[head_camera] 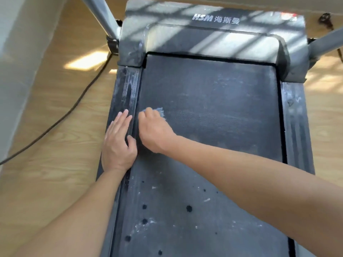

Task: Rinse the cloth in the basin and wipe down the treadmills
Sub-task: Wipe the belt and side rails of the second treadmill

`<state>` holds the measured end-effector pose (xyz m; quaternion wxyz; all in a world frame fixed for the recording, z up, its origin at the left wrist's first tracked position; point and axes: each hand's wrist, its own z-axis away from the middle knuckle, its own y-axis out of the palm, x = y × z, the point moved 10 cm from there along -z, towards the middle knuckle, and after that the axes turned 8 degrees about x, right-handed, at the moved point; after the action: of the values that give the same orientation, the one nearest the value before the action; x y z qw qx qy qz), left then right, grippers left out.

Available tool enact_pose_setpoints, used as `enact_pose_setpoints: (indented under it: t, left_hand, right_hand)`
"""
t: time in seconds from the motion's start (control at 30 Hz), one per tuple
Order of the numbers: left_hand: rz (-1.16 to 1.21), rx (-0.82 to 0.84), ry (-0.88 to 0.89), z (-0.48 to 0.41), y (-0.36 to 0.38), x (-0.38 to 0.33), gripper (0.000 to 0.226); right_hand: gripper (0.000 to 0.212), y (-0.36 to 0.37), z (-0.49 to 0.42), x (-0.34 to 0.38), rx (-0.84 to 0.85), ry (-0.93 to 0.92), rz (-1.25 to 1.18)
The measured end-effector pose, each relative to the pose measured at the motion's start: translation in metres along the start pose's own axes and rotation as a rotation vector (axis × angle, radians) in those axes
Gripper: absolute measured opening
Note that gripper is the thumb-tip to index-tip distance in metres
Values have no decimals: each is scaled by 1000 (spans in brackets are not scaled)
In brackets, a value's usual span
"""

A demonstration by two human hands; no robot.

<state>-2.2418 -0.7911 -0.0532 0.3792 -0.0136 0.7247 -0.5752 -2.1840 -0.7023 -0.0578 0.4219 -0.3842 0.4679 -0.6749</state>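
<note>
Head-cam view looking down at a dark treadmill (213,101) on a pale wood floor (55,127). Belt is dusty, w/ whitish smears and a scatter of dark round wet spots toward the near end.

Left hand (118,143) lies flat, fingers straight and together, palm down on the ribbed left side rail (124,89), thumb reaching toward the belt edge. It holds nothing.

Right hand (154,127) is just beside it, on the belt near the left edge, fingers curled round a small pale grey-blue cloth (161,111). Only a bit of cloth shows, poking out past the knuckles and touching the belt. Both forearms are bare and reach in from the bottom of frame.

At the far end, grey motor cover (213,36) w/ white "HSM" lettering plus Chinese characters, striped by sunlight and shadow. Grey uprights rise at top left (100,15) and top right (326,41). A black cable (61,117) snakes across the floor at left. White wall (20,52) along the left edge.
</note>
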Motion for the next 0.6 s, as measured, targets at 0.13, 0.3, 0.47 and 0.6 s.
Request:
enact_pose_setpoints:
  t: [0.13,0.3,0.47,0.6]
  left_hand:
    - [-53,-1,18,2,-1,10,70]
    - [-113,42,5,4,5,7,68]
    - [-109,59,-3,3,7,5,67]
    - [-119,56,-2,2,8,0,68]
  right_hand:
    - [37,-4,10,30,-23,-135,114]
    - [21,13,81,-49,21,-108,200]
    - [17,25,191,-208,99,354,-36]
    - [13,29,259,-264,186,585,-89]
